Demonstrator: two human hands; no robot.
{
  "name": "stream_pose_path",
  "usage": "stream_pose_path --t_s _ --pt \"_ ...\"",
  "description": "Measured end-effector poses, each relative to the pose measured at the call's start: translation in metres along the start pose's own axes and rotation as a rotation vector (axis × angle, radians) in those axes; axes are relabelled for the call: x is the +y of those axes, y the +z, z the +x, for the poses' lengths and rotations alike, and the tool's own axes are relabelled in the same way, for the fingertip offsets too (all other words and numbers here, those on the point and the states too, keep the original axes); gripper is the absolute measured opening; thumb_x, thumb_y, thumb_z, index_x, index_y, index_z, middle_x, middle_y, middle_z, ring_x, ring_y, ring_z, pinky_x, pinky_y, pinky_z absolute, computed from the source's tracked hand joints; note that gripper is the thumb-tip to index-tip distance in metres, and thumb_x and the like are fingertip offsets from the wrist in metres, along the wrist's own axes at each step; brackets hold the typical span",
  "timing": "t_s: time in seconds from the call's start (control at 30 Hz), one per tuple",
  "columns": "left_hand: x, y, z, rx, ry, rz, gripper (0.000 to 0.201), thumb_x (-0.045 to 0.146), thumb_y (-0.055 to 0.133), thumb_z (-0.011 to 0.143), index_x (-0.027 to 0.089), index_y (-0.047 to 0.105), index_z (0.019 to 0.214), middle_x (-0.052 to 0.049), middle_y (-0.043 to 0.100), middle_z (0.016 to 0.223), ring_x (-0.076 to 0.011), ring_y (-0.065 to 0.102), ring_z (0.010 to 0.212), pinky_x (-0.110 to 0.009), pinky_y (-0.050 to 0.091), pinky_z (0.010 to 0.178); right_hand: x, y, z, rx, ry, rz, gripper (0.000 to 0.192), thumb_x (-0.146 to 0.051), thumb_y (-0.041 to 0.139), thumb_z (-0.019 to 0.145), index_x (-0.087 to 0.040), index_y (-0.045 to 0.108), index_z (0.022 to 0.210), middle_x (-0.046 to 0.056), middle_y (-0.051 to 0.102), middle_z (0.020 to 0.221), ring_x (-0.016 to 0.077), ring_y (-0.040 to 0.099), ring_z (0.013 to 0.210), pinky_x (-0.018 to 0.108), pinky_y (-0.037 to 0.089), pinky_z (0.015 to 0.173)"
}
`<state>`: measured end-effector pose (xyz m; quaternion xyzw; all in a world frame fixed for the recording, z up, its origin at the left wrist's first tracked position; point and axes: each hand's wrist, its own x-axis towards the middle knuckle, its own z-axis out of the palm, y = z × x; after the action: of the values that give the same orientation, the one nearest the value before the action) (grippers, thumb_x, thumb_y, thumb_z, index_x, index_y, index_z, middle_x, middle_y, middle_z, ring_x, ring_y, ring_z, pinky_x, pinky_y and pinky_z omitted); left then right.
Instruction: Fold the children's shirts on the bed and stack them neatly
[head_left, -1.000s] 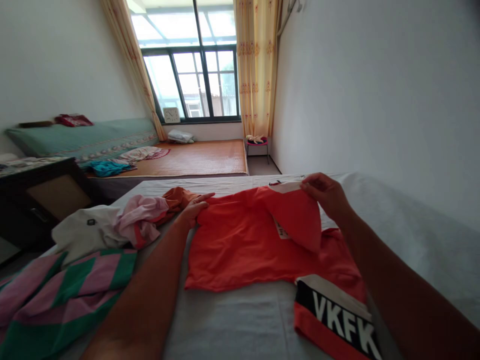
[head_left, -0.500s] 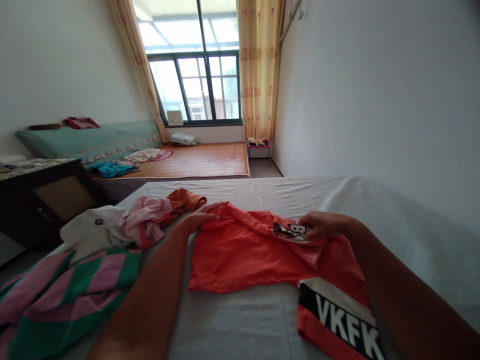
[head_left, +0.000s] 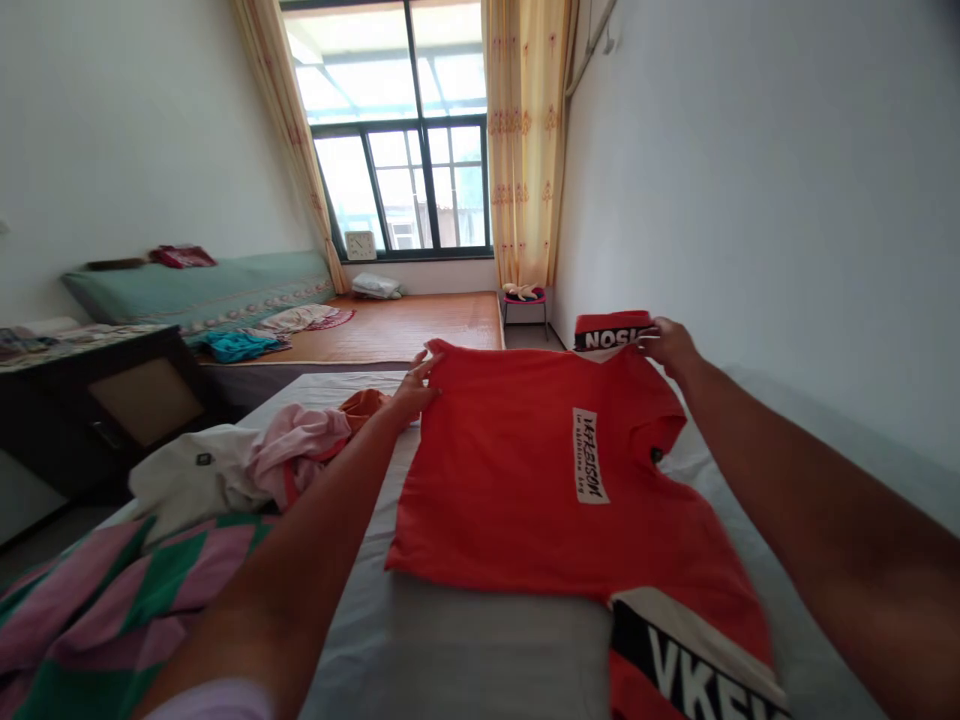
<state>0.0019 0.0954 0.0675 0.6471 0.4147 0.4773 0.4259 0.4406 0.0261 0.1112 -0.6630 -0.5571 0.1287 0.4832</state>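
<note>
A red T-shirt [head_left: 510, 470] is spread sideways over the bed in front of me, its neckline toward the right and a white printed label on its chest. My left hand [head_left: 417, 388] pinches the far corner of its hem. My right hand [head_left: 670, 348] grips the far sleeve, beside a black band with white letters. The far edge of the shirt is raised between both hands. The near sleeve, with black and white bands and large letters, lies on the sheet and runs out of view at the bottom.
Left of the shirt lie a pink garment [head_left: 304, 440], a white garment [head_left: 191, 475], an orange-brown garment [head_left: 364, 406] and a green-and-pink striped garment [head_left: 135, 610]. A white sheet [head_left: 480, 650] covers the bed. Beyond stand a dark cabinet [head_left: 97, 440] and another bed with a brown mat [head_left: 427, 320].
The red shirt, bunched and folded over before, is now opened out with its chest label showing. Both hands have lifted its far edge up and away from me.
</note>
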Motion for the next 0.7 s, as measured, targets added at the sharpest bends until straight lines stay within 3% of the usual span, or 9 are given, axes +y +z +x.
stream_pose_path --t_s 0.13,0.2,0.27,0.33,0.4,0.47,0.57,0.63,0.7 --pt "-0.021 -0.001 0.006 0.171 -0.001 0.211 0.07 0.0 0.067 0.054 0.02 0.061 0.121 -0.011 0.047 0.135 -0.0251 0.053 0.114 -0.028 0.047 0.091 0.025 0.02 0.003 0.243 0.067 -0.169 0.054 -0.022 0.06 0.072 -0.014 0.051 0.124 0.018 0.054 0.127 0.0286 0.053 0.114 0.039 0.046 0.091" --pt "-0.028 -0.004 -0.006 0.14 -0.029 0.258 0.059 0.0 0.065 0.054 0.018 0.067 0.11 -0.011 0.055 0.125 -0.0263 0.056 0.11 -0.029 0.048 0.089 0.037 0.016 -0.011 0.195 0.014 -0.241 0.055 -0.02 0.058 0.073 -0.012 0.049 0.127 0.019 0.049 0.133 0.0279 0.051 0.117 0.038 0.044 0.095" --pt "-0.029 -0.009 -0.029 -0.046 -0.047 0.287 0.045 0.006 0.067 0.057 0.017 0.071 0.1 -0.009 0.065 0.108 -0.0255 0.06 0.099 -0.029 0.049 0.082 0.046 0.005 -0.037 -0.004 -0.062 -0.256 0.05 -0.023 0.056 0.075 -0.014 0.051 0.124 0.017 0.052 0.13 0.0261 0.055 0.112 0.036 0.045 0.093" --pt "-0.024 -0.014 -0.061 -0.363 -0.037 0.318 0.031 0.016 0.069 0.064 0.018 0.073 0.095 -0.007 0.069 0.093 -0.0234 0.062 0.09 -0.029 0.049 0.079 0.053 -0.011 -0.07 -0.25 -0.07 -0.25 0.039 -0.03 0.056 0.078 -0.017 0.057 0.114 0.013 0.06 0.12 0.0238 0.061 0.101 0.034 0.049 0.085" --pt "-0.013 -0.022 -0.096 -0.686 0.008 0.363 0.024 0.027 0.067 0.073 0.02 0.073 0.096 -0.006 0.07 0.094 -0.0219 0.061 0.091 -0.028 0.047 0.083 0.058 -0.026 -0.105 -0.457 0.018 -0.293 0.031 -0.04 0.054 0.08 -0.018 0.061 0.101 0.011 0.067 0.103 0.023 0.066 0.084 0.033 0.051 0.073" --pt "-0.002 -0.03 -0.127 -0.929 0.088 0.444 0.027 0.033 0.068 0.075 0.023 0.072 0.101 -0.006 0.068 0.105 -0.0219 0.059 0.1 -0.029 0.044 0.092 0.065 -0.035 -0.138 -0.522 0.098 -0.413 0.034 -0.048 0.054 0.08 -0.017 0.063 0.09 0.011 0.069 0.089 0.0246 0.066 0.076 0.034 0.05 0.069" --pt "0.007 -0.038 -0.159 -1.041 0.209 0.561 0.041 0.037 0.075 0.069 0.026 0.068 0.108 -0.006 0.058 0.124 -0.0234 0.052 0.115 -0.031 0.038 0.101 0.072 -0.037 -0.178 -0.418 0.07 -0.544 0.038 -0.048 0.06 0.076 -0.017 0.063 0.096 0.013 0.069 0.091 0.0276 0.064 0.086 0.036 0.047 0.078" --pt "0.008 -0.038 -0.172 -1.013 0.264 0.609 0.043 0.034 0.076 0.067 0.026 0.067 0.108 -0.007 0.054 0.127 -0.0234 0.049 0.118 -0.031 0.037 0.102 0.074 -0.034 -0.197 -0.38 0.049 -0.47 0.045 -0.041 0.063 0.074 -0.016 0.058 0.111 0.012 0.068 0.095 0.0255 0.063 0.089 0.035 0.047 0.08" --pt "0.008 -0.033 -0.18 -0.956 0.311 0.651 0.031 0.023 0.069 0.071 0.023 0.068 0.102 -0.006 0.058 0.118 -0.0214 0.052 0.112 -0.03 0.038 0.1 0.074 -0.034 -0.208 -0.41 0.091 -0.312 0.051 -0.036 0.062 0.074 -0.015 0.052 0.119 0.009 0.067 0.092 0.0219 0.063 0.083 0.031 0.048 0.074"
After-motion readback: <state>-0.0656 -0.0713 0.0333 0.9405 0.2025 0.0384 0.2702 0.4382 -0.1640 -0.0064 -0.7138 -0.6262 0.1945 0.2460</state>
